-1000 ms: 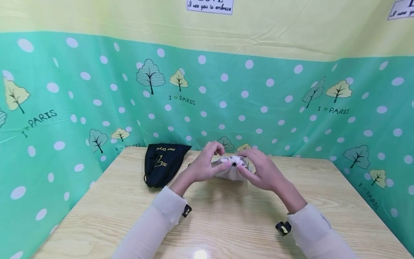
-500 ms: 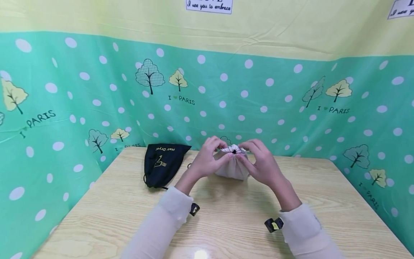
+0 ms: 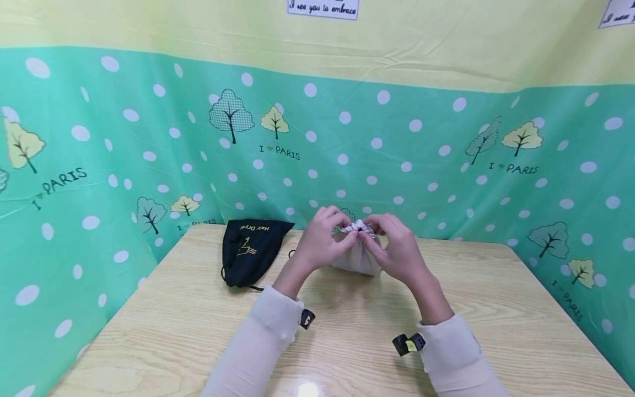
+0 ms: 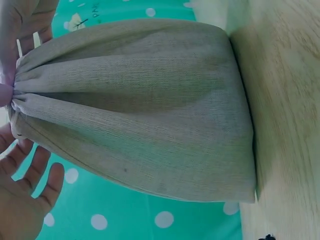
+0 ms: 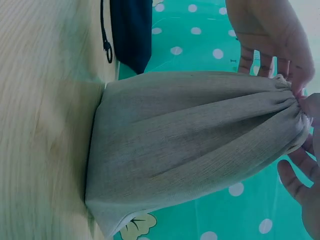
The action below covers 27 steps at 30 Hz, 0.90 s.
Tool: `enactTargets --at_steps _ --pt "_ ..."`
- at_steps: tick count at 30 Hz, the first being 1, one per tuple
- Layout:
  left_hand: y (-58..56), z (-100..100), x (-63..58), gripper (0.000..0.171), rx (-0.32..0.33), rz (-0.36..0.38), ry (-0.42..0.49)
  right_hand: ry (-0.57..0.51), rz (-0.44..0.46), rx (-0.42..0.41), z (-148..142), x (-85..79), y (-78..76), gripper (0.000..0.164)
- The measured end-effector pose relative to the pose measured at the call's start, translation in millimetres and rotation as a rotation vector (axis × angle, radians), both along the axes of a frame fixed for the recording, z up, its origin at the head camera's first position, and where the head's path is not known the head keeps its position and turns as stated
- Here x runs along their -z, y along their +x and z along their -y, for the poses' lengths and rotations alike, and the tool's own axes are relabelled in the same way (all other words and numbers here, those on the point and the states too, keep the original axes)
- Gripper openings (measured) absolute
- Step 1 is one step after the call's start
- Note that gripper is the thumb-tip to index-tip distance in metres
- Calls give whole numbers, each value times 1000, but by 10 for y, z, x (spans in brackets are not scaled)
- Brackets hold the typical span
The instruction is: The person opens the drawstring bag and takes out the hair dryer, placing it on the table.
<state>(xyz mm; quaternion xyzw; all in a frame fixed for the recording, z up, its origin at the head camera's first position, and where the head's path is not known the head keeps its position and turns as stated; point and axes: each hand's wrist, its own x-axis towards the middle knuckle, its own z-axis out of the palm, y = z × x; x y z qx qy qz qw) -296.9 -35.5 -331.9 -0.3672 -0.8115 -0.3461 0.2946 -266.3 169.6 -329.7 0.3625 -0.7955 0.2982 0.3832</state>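
A beige-grey fabric drawstring bag (image 3: 356, 260) stands on the wooden table, its mouth gathered into a small puckered ring. My left hand (image 3: 323, 238) pinches the gathered mouth from the left, and my right hand (image 3: 399, 248) pinches it from the right. The two thumbs nearly meet at the near side of the ring. From the left wrist the bag (image 4: 145, 110) appears broad and filled out at its base, with folds running up to the neck. In the right wrist view the bag (image 5: 190, 135) shows the same long pleats. Whatever is inside is hidden.
A black pouch (image 3: 253, 251) with gold "Hair Dryer" lettering lies at the back left of the table (image 3: 347, 353), its black cord trailing. Behind the table hangs a green and yellow patterned curtain (image 3: 317, 138). A black wrist camera (image 3: 409, 344) sits by the right cuff.
Both hands have risen slightly and drawn closer together. The bag's mouth, earlier lower and looser, has come up with them into a tighter ring. The black pouch has stayed put.
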Motion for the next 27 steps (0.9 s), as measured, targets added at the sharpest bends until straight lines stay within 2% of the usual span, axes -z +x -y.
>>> enactTargets --at_steps 5,14,20,27 --pt "29 -22 -40 12 -36 -43 -93 0 0 12 27 -20 23 25" --pt "67 -58 -50 13 -97 -45 -207 4 -32 12 41 -8 21 27" --pt "62 -31 -42 13 -112 -9 -226 20 -54 11 34 -2 14 29" --pt "58 13 -62 15 -131 21 -198 -4 -59 8 -18 -14 -3 27"
